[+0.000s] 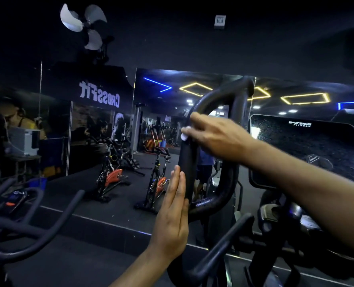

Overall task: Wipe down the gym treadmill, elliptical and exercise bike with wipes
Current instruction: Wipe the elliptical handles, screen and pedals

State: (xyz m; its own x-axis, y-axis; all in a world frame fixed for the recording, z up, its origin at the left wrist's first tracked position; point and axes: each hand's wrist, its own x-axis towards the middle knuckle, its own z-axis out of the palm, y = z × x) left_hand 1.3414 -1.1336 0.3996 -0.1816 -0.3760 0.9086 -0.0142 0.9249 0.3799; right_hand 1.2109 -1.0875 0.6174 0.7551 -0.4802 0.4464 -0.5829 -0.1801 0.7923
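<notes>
Where the looped black handle of the exercise machine rises in the middle of the view, a small white wipe is pressed against the upper end of its padded upright bar. The wipe is pinched to the bar by the right hand, whose fingers are curled over the top of the grip, so that only a corner of the white cloth is seen beneath them. Lower on the same bar, the left hand is laid flat against its left side, the fingers straight and held together, pointing upward; nothing is held in it (the palm merely rests against the padding). The handle curves round at top and bottom into a thick tube, which is joined to the dark frame below.

Just to the right of the handle a dark console screen is seen, tilted back, with a small white logo near its top edge. At the lower left, the curved black handlebars of a neighbouring bike are seen, well apart from the hands. Behind all this a wall mirror is fixed, in which two upright bikes with orange flywheel covers, yellow and blue strip lights and reversed white lettering are reflected. High on the dark wall above the mirror, a fan with pale blades is mounted.
</notes>
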